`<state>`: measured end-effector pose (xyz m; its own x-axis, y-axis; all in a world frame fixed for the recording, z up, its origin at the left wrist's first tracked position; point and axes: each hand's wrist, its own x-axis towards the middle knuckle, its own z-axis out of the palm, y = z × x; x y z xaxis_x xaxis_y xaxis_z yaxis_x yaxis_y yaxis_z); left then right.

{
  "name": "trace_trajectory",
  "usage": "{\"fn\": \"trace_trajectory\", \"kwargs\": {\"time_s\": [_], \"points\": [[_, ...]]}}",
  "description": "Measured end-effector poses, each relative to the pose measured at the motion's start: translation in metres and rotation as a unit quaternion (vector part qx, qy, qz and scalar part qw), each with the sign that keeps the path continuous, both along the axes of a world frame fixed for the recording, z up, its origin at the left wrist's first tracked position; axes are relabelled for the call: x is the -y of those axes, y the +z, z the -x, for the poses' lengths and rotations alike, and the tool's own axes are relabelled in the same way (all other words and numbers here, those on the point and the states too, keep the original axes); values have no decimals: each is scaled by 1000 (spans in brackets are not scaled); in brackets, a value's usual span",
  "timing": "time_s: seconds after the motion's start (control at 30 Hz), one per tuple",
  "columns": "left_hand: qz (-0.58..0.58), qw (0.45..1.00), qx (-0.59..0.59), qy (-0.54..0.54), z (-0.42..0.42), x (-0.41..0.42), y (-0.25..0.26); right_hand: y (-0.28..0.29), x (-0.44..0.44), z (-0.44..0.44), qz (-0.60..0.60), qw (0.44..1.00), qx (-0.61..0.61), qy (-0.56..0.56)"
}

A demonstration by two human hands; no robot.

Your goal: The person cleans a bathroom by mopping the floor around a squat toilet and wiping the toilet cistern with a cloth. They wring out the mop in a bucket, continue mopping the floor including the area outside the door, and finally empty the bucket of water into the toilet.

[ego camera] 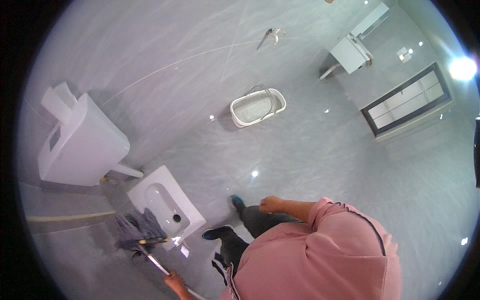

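Note:
My left hand (174,282) grips the pale metal handle (159,264) of a mop at the lower left. Its dark grey-purple cloth head (140,228) lies partly on the tiled floor and partly over the near left side of a white squat toilet pan (183,200). A dark drain hole shows in the pan's basin. My right hand (272,205) hangs in front of my dark trousers, fingers curled, with nothing visible in it. My shoes (217,232) stand on the floor just right of the pan.
A white cistern (86,146) with a downpipe (127,169) hangs on the left wall. By the far wall stands an oblong white bucket (258,107), below a wall tap (275,34). A white cabinet (350,54) and a dark-framed door (408,99) are at the upper right.

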<state>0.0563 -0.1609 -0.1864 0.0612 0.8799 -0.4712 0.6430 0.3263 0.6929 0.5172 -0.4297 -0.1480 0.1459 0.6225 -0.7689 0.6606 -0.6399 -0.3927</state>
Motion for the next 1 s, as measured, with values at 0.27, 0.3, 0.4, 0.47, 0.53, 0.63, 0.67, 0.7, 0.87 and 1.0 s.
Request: {"fn": "trace_trajectory", "kwargs": {"time_s": [0.27,0.3,0.4,0.47,0.53,0.63,0.67,0.7,0.87,1.0], "points": [[-82,988,-79,-100,-123,91,86,10,17,9,-140,977,-137,-88],[-81,978,-108,-160,-131,101,73,10,9,15,-125,965,-219,-67],[-53,962,-87,-252,-237,154,129,63,1,26,-186,879,-420,-128],[-67,933,9,-354,-308,192,162,82,3,17,-238,794,-510,-230],[-114,885,-23,-451,-375,236,195,89,18,-8,-228,675,-553,-432],[-45,835,-22,-548,-435,272,214,120,75,-85,-321,448,-526,-648],[-14,807,-42,-589,-442,272,207,122,91,-112,-327,397,-516,-685],[20,782,-64,-620,-443,273,194,129,111,-140,-325,350,-507,-717],[73,777,45,-623,-423,202,138,107,130,-191,-439,179,-412,-778],[-87,733,47,-673,-467,52,125,76,49,-210,-459,49,-366,-808]]}}
